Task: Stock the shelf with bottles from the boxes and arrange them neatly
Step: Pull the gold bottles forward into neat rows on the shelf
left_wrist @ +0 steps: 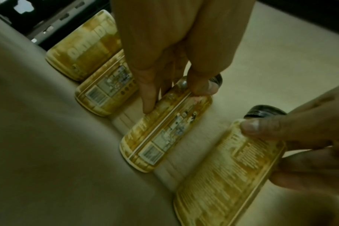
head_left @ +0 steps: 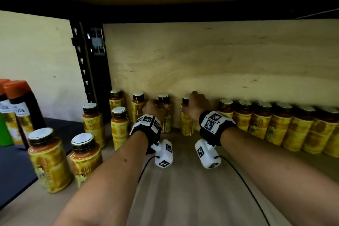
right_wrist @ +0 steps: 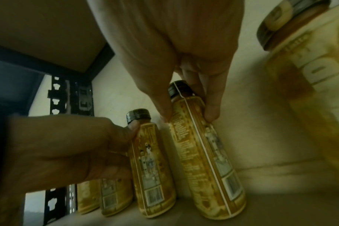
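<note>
Yellow-labelled bottles with dark caps stand on a wooden shelf (head_left: 185, 194). My left hand (head_left: 155, 107) grips one bottle (head_left: 166, 115) at the back wall, with thumb and fingers pinching its upper body (left_wrist: 165, 128). My right hand (head_left: 197, 103) grips the neighbouring bottle (head_left: 186, 124) just to the right, fingers curled round it below the cap (right_wrist: 203, 152). Both bottles stand upright on the shelf, a small gap between them. In the right wrist view my left hand (right_wrist: 68, 149) shows holding its bottle (right_wrist: 151, 168).
A tight row of the same bottles (head_left: 275, 123) runs along the back wall to the right. More stand at the left (head_left: 119, 126), and two near the front left (head_left: 49, 159). Dark orange-capped bottles (head_left: 20, 108) stand beyond the black upright (head_left: 91, 71).
</note>
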Action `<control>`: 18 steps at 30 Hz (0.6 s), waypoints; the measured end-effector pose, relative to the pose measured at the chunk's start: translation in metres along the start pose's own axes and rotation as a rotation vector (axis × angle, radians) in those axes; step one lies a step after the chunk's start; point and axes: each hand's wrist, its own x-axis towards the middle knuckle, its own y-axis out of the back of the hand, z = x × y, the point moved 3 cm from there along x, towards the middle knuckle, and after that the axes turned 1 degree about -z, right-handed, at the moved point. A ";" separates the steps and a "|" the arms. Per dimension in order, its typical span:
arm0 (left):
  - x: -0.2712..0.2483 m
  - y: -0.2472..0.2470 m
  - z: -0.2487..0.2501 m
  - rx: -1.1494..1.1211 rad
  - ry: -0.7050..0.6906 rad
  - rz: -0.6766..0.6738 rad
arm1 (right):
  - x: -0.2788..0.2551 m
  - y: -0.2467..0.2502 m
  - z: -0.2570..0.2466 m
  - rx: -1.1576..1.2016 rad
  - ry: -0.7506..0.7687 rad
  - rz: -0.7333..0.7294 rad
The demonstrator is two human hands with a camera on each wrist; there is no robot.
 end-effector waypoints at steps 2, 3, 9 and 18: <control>0.002 0.001 -0.002 -0.014 -0.003 -0.008 | -0.001 0.000 -0.002 -0.045 0.019 0.001; 0.000 0.002 -0.002 -0.019 -0.003 -0.011 | -0.002 0.000 -0.003 -0.062 0.031 -0.006; -0.014 0.011 0.017 0.045 -0.080 -0.019 | -0.019 0.039 0.010 -0.134 0.121 0.080; -0.076 -0.034 0.094 0.027 -0.479 -0.074 | -0.052 0.089 0.102 -0.363 0.048 -0.051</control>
